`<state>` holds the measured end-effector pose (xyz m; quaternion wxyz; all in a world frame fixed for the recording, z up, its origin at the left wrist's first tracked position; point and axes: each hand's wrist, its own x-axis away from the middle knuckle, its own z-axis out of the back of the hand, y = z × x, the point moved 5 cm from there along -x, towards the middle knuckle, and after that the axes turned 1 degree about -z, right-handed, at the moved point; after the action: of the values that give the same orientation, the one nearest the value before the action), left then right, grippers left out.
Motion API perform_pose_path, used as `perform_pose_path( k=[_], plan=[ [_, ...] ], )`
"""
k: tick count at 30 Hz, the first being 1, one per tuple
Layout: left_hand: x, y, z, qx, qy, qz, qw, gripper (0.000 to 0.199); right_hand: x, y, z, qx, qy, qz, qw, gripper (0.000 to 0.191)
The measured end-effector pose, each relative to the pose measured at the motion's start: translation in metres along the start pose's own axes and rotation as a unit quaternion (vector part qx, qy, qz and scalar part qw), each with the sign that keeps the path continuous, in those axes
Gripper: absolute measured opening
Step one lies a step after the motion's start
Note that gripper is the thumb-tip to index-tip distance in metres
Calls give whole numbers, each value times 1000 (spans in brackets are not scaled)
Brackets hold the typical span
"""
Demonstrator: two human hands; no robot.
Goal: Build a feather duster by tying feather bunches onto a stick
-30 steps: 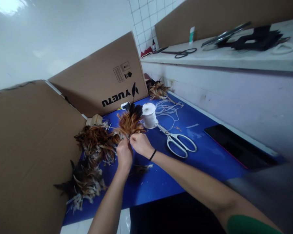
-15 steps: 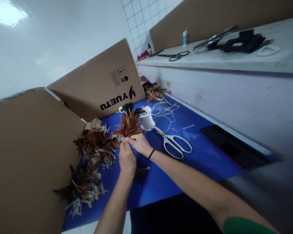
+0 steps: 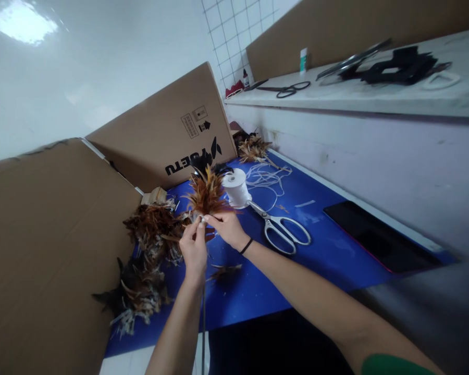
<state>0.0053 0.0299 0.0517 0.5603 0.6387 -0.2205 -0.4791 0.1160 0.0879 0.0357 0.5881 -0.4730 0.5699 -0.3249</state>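
Observation:
A bundle of brown and black feathers (image 3: pixel 207 194) rises from between my two hands over the blue table. My left hand (image 3: pixel 194 251) pinches its pale base from the left. Fingertips of my right hand (image 3: pixel 230 230) press at the same spot from the right, so both hands are closed there. Below them a thin rod (image 3: pixel 204 328) runs down towards my body; its upper end is hidden. Just behind the right hand stand a white spool (image 3: pixel 236 188) and large silver-handled scissors (image 3: pixel 283 232). A few loose feathers (image 3: pixel 224 272) lie below the hands.
Feather piles (image 3: pixel 150 229) and darker feathers (image 3: pixel 138 297) lie at left beside cardboard panels (image 3: pixel 42 234). White cord (image 3: pixel 268 179) is tangled behind the spool. A black tablet-like device (image 3: pixel 379 237) lies at right, under a shelf (image 3: pixel 336 96) with dark scissors (image 3: pixel 289 89) and a glue stick (image 3: pixel 303 60).
My left hand has shifted a little left and its fingers have turned upward. The feather bundle stands more upright, and the thin rod now shows below. The view has shifted slightly.

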Motion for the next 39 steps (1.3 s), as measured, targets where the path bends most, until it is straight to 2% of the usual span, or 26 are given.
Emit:
perform_pose_path(
  k=[3, 6, 8, 12, 14, 16, 21, 27, 31, 33, 35, 37, 39],
  plan=[
    [-6, -11, 2, 55, -15, 41, 998, 33, 0, -5, 4, 8, 14, 8, 1000, 37],
    [-11, -16, 6, 55, -52, 69, 995, 36, -1, -8, 7, 11, 19, 7, 1000, 38],
    [-15, -16, 11, 41, -66, 65, 995, 36, -1, -10, 8, 9, 24, 7, 1000, 39],
    [-27, -11, 23, 30, -60, 30, 997, 29, -1, -11, 9, 8, 30, 11, 999, 44],
    [-32, -7, 28, -3, -59, -2, 998, 27, -1, -11, 9, 10, 27, 13, 999, 46],
    [-37, -1, 31, -79, -63, -52, 994, 26, -1, -10, 9, 16, 26, 13, 999, 47],
    [-42, 22, 30, -288, -58, -204, 934, 24, 0, -8, 8, 22, 12, 6, 1000, 46],
    [-50, 42, 15, -362, -53, -360, 858, 23, 1, -5, 4, 16, -8, 15, 1000, 46],
    [-56, 45, 3, -383, -103, -380, 835, 22, 2, -5, 2, 5, -15, 20, 1000, 47],
    [-58, 44, 0, -371, -126, -354, 849, 18, 1, -3, 3, 1, -9, 8, 1000, 46],
    [-63, 41, 3, -318, -117, -292, 895, 16, 1, 0, 3, -4, -5, -7, 1000, 45],
    [-69, 31, 11, -210, -76, -197, 955, 23, 0, 2, 4, -4, -1, -16, 1000, 45],
    [-72, 12, 22, -69, -21, -92, 993, 24, -1, 4, 5, -1, 2, -18, 1000, 46]
  ],
)
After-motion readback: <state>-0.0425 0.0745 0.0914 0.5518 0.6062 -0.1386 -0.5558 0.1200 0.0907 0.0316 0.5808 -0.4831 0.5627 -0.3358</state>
